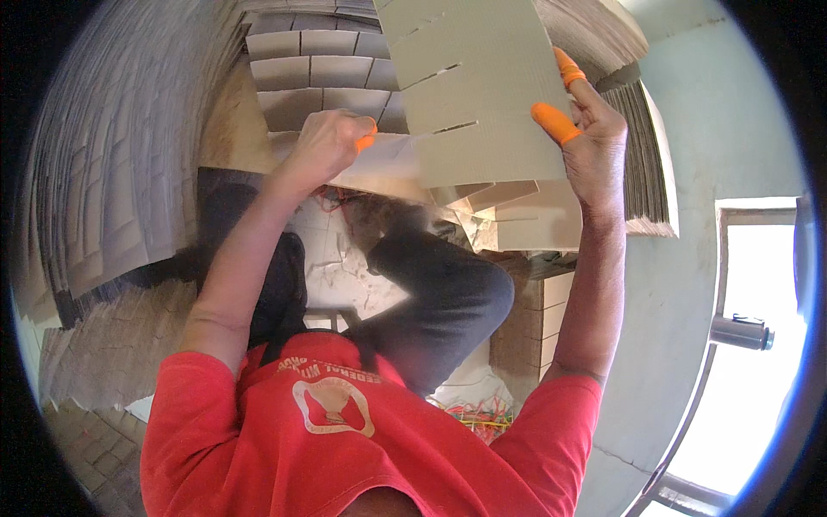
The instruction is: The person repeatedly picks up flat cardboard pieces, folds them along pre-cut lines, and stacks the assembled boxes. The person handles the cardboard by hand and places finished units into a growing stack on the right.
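From up here I see my right hand raised in front of me, pinching the right edge of a grey slotted card sheet; the thumb lies on the near face and the fingers go behind, so that grip is clamped on the sheet, and the orange rubber caps on thumb and finger look to be there for purchase on smooth board. The sheet is held flat-on to my face, slots running in from its left edge, which I judge keeps those slots in plain sight. My left hand sits lower and left, closed round the edge of a paler sheet that lies just under the grey one; its grip is shut on that piece, an orange cap showing at one fingertip. Below both hands a loose heap of cut cards rests over my dark trousers, near enough to draw from. Tall stacks of flat board stand at my left and another stack at the right by the pale wall, ringing the seat within reach.
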